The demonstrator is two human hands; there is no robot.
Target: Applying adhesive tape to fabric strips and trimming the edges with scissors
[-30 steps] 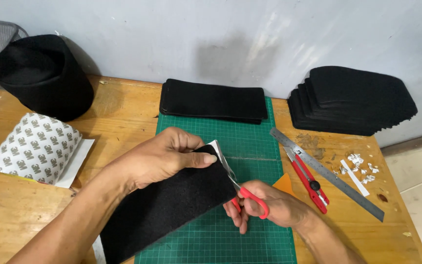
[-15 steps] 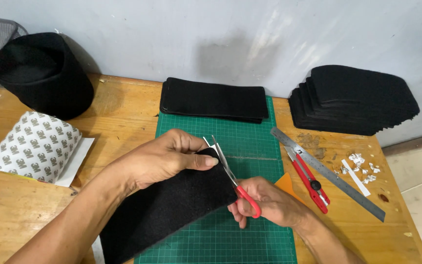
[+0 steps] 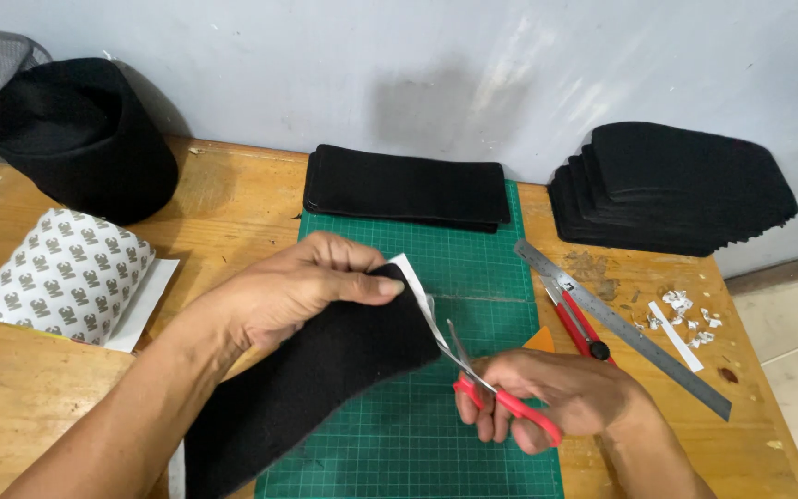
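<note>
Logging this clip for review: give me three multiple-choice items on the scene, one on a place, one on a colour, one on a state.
1. Where does the steel ruler lie?
A. on the wood right of the green cutting mat
B. on the black bucket
C. under the patterned sheet

2. What colour are the handles of the scissors?
A. blue
B. red
C. yellow

3. What is the left hand doing?
A. resting flat on the table
B. holding the ruler
C. gripping the black felt piece

Answers:
1 A, it lies slanted on bare wood beside the mat.
2 B, red loops show in the right hand.
3 C, thumb and fingers pinch the felt's upper end.
</note>
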